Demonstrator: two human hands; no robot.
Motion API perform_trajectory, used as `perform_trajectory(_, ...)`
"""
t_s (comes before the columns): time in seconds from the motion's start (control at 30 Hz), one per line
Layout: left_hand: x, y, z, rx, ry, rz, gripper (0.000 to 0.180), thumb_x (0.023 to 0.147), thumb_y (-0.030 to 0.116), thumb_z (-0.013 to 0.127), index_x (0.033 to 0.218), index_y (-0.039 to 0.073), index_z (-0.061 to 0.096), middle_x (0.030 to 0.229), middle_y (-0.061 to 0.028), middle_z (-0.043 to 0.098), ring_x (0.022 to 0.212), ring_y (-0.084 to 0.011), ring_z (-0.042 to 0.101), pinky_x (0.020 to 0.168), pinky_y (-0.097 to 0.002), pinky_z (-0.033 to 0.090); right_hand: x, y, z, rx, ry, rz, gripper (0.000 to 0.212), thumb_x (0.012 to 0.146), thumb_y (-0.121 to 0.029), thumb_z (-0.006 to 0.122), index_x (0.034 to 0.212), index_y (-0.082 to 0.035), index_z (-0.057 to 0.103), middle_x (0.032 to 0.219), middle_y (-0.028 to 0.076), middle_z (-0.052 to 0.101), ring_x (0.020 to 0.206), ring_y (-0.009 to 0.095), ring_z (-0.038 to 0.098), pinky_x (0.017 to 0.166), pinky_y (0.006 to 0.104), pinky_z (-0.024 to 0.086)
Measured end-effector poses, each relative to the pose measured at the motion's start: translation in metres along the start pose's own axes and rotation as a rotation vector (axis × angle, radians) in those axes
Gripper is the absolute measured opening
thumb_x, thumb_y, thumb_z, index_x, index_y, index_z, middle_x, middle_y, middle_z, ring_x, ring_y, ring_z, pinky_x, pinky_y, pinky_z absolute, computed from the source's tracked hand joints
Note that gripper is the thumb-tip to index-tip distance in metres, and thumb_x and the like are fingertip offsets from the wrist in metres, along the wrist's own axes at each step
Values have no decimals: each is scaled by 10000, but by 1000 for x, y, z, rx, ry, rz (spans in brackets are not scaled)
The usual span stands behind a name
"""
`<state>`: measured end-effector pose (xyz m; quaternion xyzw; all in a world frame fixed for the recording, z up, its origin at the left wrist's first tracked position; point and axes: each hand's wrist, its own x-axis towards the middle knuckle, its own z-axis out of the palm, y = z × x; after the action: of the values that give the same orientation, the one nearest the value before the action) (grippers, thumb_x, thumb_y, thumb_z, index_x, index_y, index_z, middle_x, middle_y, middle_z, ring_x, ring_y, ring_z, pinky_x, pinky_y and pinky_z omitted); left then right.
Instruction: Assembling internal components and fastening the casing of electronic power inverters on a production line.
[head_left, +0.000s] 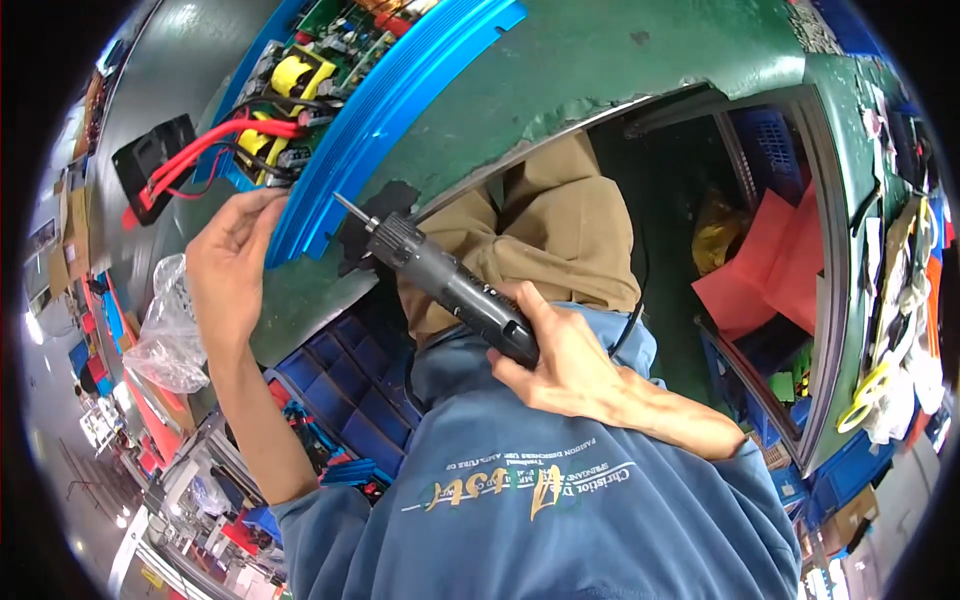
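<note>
One long blue ribbed metal housing (370, 125) lies on the green bench (620, 60), open on its far side to show green circuitry with two yellow-wrapped components (292, 75) in view. The left grip (228, 255) has its fingers bent in, their tips at the housing's near end; whether they pinch it I cannot tell. The right grip (565, 355) is closed around one black cylindrical power screwdriver (450, 285), its metal bit pointing at that end, contact unclear. Left of the housing sits one flat black rectangular part (140, 165), with thick red wires (220, 130) across it. Farther out are one crumpled clear plastic bag (170, 340) and, at right, pinkish-red sheets (775, 250), their number unclear.
</note>
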<state>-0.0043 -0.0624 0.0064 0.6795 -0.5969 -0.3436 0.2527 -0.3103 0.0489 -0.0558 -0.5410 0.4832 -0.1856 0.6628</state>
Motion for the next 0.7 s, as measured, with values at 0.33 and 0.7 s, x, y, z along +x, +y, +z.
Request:
perform_trajectory(0.33, -3, 0, -7, 18, -47, -25, 154, 977, 26, 657, 1098, -52, 710, 995, -33, 723, 908, -63, 653, 832, -213, 513, 9, 0, 4, -258, 130, -231, 587, 741, -67, 691, 1290, 27, 509, 890, 229, 645, 813, 404, 663, 717, 460, 525)
perform_trajectory(0.7, -2, 1, -4, 21, -60, 13, 162, 996, 40, 634, 1107, -53, 706, 989, -19, 688, 916, -65, 620, 837, -214, 497, 14, -5, -3, -177, 77, -205, 481, 912, -190, 661, 1322, 6, 506, 870, 212, 649, 837, 374, 672, 756, 447, 522)
